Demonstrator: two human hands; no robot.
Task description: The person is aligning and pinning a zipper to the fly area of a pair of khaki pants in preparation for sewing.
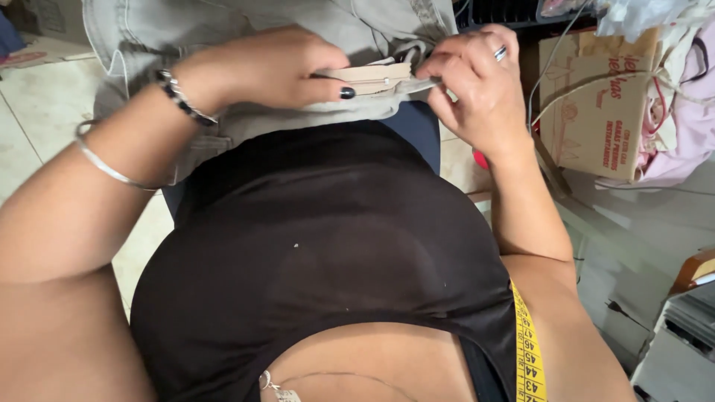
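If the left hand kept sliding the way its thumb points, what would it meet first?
Probably the right hand. The left hand points rightward along the beige fabric strip that both hands pinch, and the right hand's fingertips sit at the strip's far end, though depth is hard to judge.

Garment [246, 30]: pale grey woven cloth, matt, w/ a beige cloth strip [369, 77]. Box [596, 112]: brown cardboard, matt. Tape [530, 350]: yellow, smooth, slight sheen. Bangle [104, 165]: shiny metal. Floor [30, 126]: glossy tile.
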